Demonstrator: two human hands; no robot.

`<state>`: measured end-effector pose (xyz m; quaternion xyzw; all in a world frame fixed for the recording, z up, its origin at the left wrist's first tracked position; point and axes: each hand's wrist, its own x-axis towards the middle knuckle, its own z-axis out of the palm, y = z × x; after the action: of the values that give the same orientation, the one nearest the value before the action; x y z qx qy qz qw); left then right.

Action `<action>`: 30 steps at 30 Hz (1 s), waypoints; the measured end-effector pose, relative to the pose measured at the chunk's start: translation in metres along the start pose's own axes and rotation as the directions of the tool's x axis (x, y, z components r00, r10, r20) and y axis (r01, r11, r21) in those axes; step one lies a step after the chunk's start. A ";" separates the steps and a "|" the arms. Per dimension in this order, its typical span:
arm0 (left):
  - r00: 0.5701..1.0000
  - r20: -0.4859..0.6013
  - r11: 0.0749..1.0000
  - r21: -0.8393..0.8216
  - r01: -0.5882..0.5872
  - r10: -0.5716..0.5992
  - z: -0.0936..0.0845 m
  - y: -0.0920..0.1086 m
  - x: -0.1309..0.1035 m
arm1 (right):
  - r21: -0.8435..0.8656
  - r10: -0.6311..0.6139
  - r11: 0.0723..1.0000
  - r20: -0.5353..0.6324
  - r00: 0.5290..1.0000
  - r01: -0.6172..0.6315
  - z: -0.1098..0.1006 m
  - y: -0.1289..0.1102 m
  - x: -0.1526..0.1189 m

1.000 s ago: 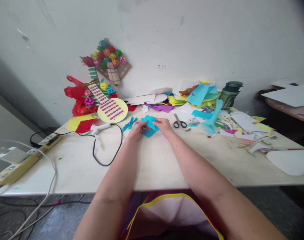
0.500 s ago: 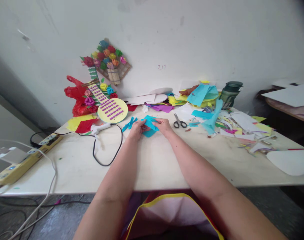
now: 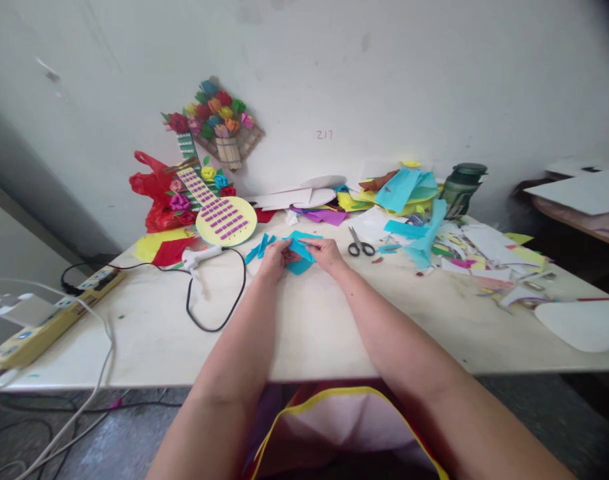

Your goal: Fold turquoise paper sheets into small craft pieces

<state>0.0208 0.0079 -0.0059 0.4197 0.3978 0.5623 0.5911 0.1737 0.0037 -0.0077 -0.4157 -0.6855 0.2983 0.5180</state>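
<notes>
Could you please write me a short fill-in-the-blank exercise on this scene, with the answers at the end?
The paper held by the left hand and right hand is ____ in colour.
The scissors lie to the ____ of that paper.
The cord of the glue gun is ____ in colour.
The plastic bag by the guitar-shaped craft is ____ in colour.
Missing words: blue; right; black; red.

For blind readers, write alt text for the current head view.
A person's left hand and right hand hold blue paper at a white table. Scissors lie to the right, a corded white tool and guitar-shaped craft to the left.
</notes>
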 end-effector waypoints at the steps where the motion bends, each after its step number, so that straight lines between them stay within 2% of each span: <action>1: 1.000 0.001 1.000 -0.004 0.006 -0.006 0.000 0.000 0.000 | -0.018 -0.010 1.000 0.006 1.000 0.010 0.000 0.000 0.000; 11: 1.000 -0.001 1.000 -0.011 0.027 -0.027 0.001 0.001 0.000 | -0.225 -0.039 0.973 0.054 0.998 0.051 -0.002 -0.005 0.000; 17: 1.000 0.008 1.000 0.002 -0.027 0.027 0.000 0.001 -0.002 | -0.279 -0.028 0.959 0.070 0.997 0.046 -0.003 -0.007 -0.002; 20: 0.999 0.014 0.999 0.000 -0.044 0.044 0.000 0.001 -0.003 | -0.369 -0.056 0.925 0.086 0.995 0.084 -0.003 -0.006 -0.002; 25: 0.998 0.048 0.999 0.007 -0.049 0.049 0.000 0.001 -0.004 | -0.556 -0.093 0.819 0.116 0.989 0.142 -0.002 -0.006 -0.003; 28: 0.996 0.072 0.999 0.028 -0.045 0.043 -0.001 0.002 -0.004 | -0.558 -0.099 0.820 0.076 0.992 0.125 -0.003 -0.007 -0.004; 30: 0.996 0.082 0.998 0.055 -0.031 0.027 -0.002 0.002 -0.004 | -0.502 -0.062 0.862 0.029 0.998 0.068 -0.004 -0.006 -0.003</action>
<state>0.0177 0.0044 -0.0046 0.4643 0.3830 0.5419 0.5866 0.1761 -0.0019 -0.0033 -0.5111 -0.7561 0.0942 0.3978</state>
